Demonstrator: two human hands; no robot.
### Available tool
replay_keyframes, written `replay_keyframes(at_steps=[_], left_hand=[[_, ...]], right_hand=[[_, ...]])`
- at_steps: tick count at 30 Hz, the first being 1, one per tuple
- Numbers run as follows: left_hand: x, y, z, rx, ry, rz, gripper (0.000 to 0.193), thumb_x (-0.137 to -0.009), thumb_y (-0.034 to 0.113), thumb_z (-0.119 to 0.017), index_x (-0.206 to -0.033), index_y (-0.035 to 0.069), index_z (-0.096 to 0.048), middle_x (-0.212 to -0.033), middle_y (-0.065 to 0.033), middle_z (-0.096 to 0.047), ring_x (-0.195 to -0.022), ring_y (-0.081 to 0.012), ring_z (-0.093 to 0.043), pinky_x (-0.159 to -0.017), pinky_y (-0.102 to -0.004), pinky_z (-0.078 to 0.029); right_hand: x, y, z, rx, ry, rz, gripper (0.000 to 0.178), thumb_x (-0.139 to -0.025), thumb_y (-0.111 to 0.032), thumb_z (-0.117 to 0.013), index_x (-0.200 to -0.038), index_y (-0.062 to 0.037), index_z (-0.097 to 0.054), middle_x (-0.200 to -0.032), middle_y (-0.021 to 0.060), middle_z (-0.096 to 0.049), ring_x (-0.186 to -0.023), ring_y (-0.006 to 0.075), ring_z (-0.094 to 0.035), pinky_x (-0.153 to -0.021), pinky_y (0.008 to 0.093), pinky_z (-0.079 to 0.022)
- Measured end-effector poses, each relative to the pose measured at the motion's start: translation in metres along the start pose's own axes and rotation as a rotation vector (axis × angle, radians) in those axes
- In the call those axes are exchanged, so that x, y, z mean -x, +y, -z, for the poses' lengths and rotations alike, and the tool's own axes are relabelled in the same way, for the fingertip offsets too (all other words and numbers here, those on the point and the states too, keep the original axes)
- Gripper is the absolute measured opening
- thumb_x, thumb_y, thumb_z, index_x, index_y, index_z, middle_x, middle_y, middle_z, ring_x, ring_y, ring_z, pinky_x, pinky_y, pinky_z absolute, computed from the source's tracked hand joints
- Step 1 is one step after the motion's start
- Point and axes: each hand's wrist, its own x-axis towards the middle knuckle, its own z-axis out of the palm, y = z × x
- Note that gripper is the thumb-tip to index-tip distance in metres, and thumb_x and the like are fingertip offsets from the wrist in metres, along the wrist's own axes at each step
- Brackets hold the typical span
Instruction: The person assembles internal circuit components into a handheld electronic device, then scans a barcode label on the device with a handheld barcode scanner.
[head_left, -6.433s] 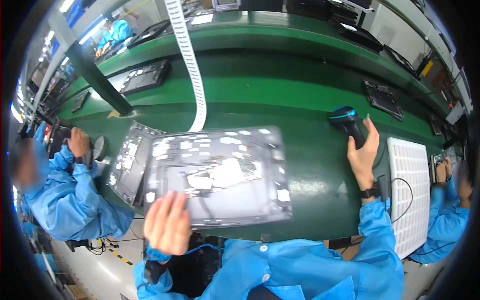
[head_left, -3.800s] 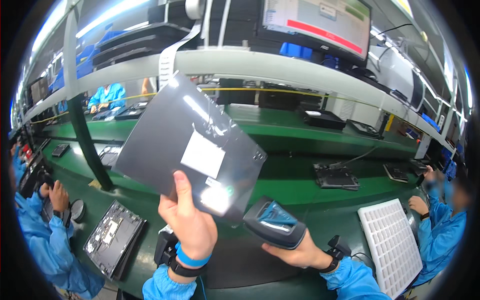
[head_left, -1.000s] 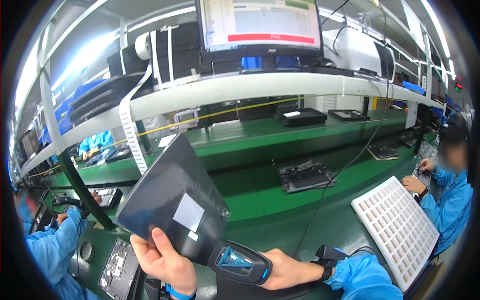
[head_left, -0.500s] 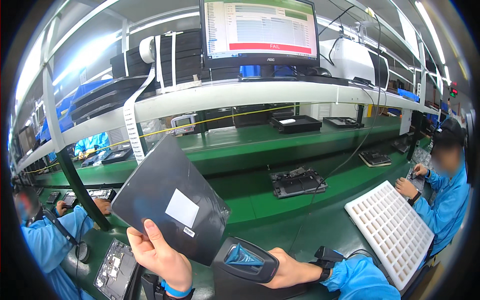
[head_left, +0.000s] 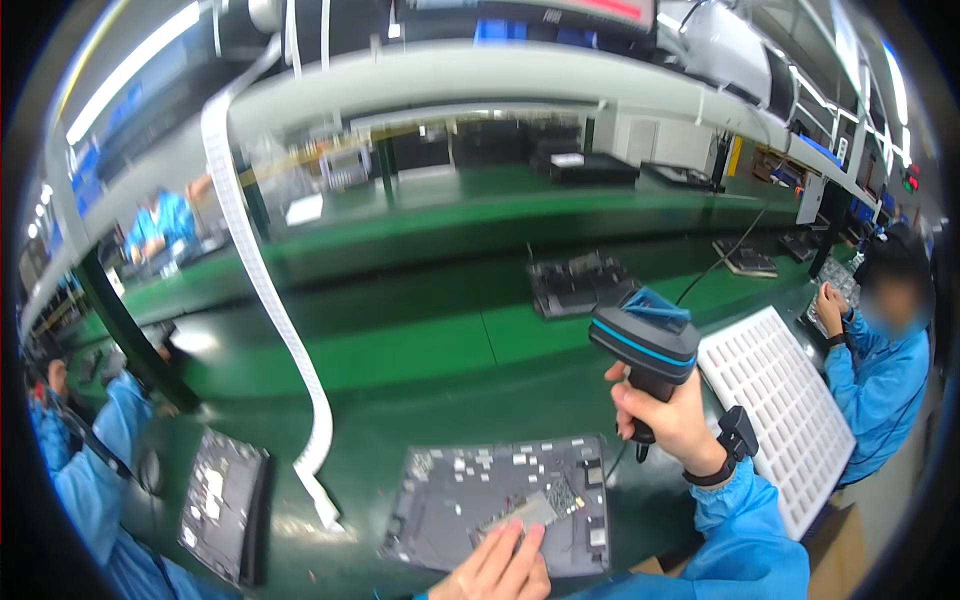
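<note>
My right hand [head_left: 672, 415] is wrapped round the grip of a black and blue handheld barcode scanner [head_left: 650, 345], raised above the green bench. A cord hangs below the grip. At the near edge, my left hand [head_left: 505, 565] rests with outstretched fingertips on a grey metal piece by a small circuit board [head_left: 555, 495]. That board sits on a flat dark device panel [head_left: 430, 505], its inner side up and dotted with small white pads. Left of it, a second dark panel [head_left: 215, 500] with electronics lies on the bench. The underside of my left hand is hidden.
A white tray [head_left: 770, 410] with rows of slots slants at right, beside a co-worker in blue [head_left: 890, 370]. Dark housings [head_left: 580, 285] stand farther back. A long label strip [head_left: 270, 290] hangs from the shelf [head_left: 450, 80] onto the bench. Another blue sleeve [head_left: 110, 430] shows at left.
The dark panel went from upright in my left hand to lying on the bench, inner side up. My right hand lifted the scanner rightward. The view tilted down; the label strip hangs lower.
</note>
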Motion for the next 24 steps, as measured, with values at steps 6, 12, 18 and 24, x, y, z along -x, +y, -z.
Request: replay_keyframes(at_steps=[6,12,18,24], left_hand=[[0.003,-0.018,-0.012,0.132,-0.45,0.09,0.034,-0.089,0.035,-0.074,-0.103,0.004,-0.069,-0.123,-0.0193,-0.071,-0.115,-0.0355,-0.066,-0.105,-0.0542,-0.05],[0.008,-0.024,-0.012,0.098,-0.392,0.477,0.051,-0.08,0.017,-0.083,-0.122,-0.005,-0.065,-0.122,-0.0201,-0.069,-0.116,-0.0368,-0.063,-0.102,-0.0514,-0.05],[0.001,-0.016,-0.011,0.229,-0.275,0.561,0.044,-0.084,0.006,-0.073,-0.126,-0.003,-0.065,-0.108,-0.0127,-0.065,-0.099,-0.0295,-0.059,-0.105,-0.0537,-0.046],[0.01,-0.016,0.018,0.224,-0.325,0.586,0.067,-0.067,0.017,-0.09,-0.126,0.0,-0.064,-0.108,-0.0105,-0.063,-0.103,-0.0333,-0.058,-0.108,-0.0566,-0.042]], right_hand=[[0.041,0.017,0.046,0.132,0.082,-0.039,0.037,-0.091,0.005,-0.07,-0.126,0.0052,-0.06,-0.108,0.0132,-0.068,-0.059,0.0148,-0.063,-0.052,0.0292,-0.054],[0.064,0.013,0.061,0.132,-0.043,-0.297,0.046,-0.09,0.0,-0.072,-0.133,0.0048,-0.057,-0.11,0.0145,-0.068,-0.061,0.0141,-0.064,-0.053,0.0278,-0.054],[0.072,0.004,0.048,0.064,-0.268,-0.526,0.043,-0.091,-0.004,-0.076,-0.13,0.0046,-0.06,-0.09,0.0088,-0.069,-0.064,0.0109,-0.063,-0.054,0.0263,-0.053],[0.06,0.007,0.019,0.244,-0.699,-0.592,0.035,-0.09,-0.015,-0.082,-0.117,0.0035,-0.07,-0.088,0.0072,-0.073,-0.064,0.0128,-0.06,-0.061,0.0302,-0.052]])
